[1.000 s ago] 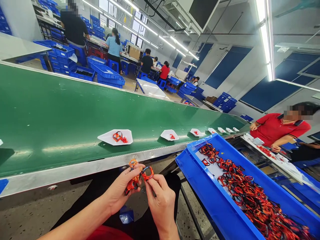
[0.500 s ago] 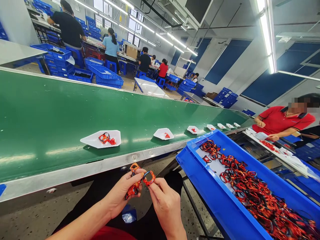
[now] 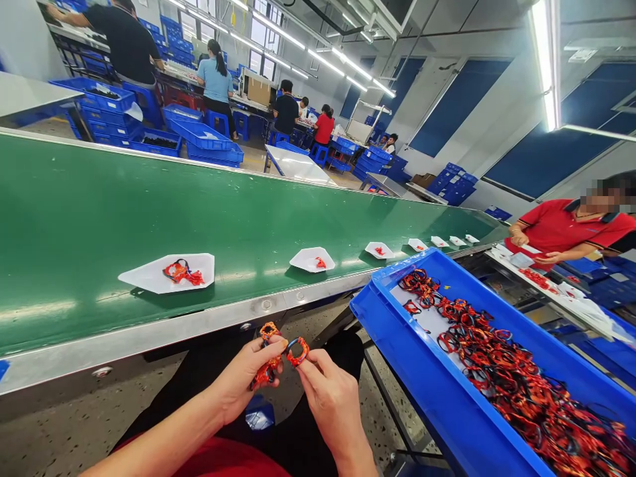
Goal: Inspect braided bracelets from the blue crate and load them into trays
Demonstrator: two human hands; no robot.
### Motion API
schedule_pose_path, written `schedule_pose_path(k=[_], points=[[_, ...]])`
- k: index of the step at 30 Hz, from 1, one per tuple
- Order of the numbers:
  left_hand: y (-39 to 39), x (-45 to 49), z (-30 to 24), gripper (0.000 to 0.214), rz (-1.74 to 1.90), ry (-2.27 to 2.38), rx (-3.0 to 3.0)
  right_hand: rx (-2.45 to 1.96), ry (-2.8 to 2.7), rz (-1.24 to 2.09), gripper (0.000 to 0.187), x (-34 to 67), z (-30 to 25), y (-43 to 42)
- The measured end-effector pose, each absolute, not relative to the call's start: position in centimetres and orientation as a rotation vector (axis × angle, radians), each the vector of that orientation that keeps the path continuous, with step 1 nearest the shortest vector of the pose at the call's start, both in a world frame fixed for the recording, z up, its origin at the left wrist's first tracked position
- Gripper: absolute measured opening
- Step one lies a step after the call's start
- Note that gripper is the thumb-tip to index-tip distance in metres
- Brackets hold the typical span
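Above my lap, in front of the conveyor's edge, my left hand (image 3: 243,381) is closed around a small bunch of orange-and-black loops (image 3: 269,330). Parts of the bunch stick out above and below the fingers. My right hand (image 3: 332,397) pinches a single orange-and-black loop (image 3: 299,360) from the right, while my left thumb and fingertips touch its dark side. Whether this loop is joined to the bunch I cannot tell. To the right, many similar loops (image 3: 517,377) lie heaped in a blue bin (image 3: 412,358).
A green conveyor belt (image 3: 199,205) with a metal edge (image 3: 163,340) crosses before me. It carries several white trays, the nearest (image 3: 149,273) holding red-orange pieces. A person in a red shirt (image 3: 551,228) works at the right. Other people and blue bins (image 3: 209,136) are behind the belt.
The white trays on the belt have shifted left. My hands keep almost the same hold on the loops, and the camera view has turned slightly.
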State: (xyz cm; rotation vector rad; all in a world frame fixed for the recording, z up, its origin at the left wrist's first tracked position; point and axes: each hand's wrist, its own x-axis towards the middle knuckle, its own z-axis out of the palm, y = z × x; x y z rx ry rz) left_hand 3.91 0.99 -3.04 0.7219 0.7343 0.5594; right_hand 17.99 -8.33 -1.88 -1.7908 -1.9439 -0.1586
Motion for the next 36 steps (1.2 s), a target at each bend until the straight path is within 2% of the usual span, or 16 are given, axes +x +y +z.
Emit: schedule_pose_path(k=[36], points=[[1.04, 3.64, -3.46, 0.026, 0.573, 0.763, 0.816, -1.841, -1.913, -0.044, 0.019, 17.45, -1.91, -8.57]])
